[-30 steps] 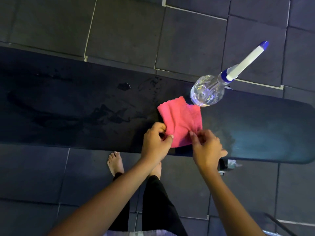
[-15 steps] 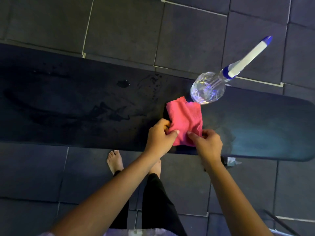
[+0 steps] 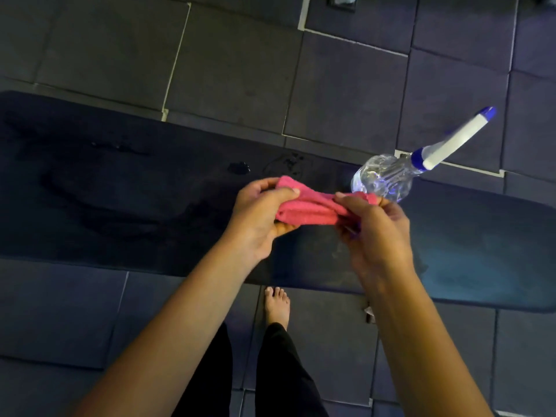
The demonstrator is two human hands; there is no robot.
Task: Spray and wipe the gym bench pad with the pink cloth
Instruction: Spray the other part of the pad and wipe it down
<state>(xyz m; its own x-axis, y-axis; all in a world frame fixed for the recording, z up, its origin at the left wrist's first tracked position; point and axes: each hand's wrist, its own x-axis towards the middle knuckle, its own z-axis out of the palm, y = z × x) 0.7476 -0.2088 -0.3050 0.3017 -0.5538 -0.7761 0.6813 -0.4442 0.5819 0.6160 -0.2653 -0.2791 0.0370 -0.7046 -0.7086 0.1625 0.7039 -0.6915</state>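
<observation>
Dim room, dark floor tiles [image 3: 234,70] w/ pale grout. 1 black bench pad [image 3: 90,236] across, wet streaks at L. Over pad mid: 1 pink cloth [image 3: 307,209], bunched, L hand [image 3: 258,218] gripping L end, R hand [image 3: 376,233] pinching R end. 1 clear spray bottle [image 3: 382,179] on pad behind R hand, base partly blocked. 1 bare foot [image 3: 276,305] below.

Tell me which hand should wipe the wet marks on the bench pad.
Probably the left hand: it grips the bunched pink cloth, and the wet streaks on the dark bench pad lie on its side. The right hand pinches the cloth's other end beside the clear plastic spray bottle.
</observation>
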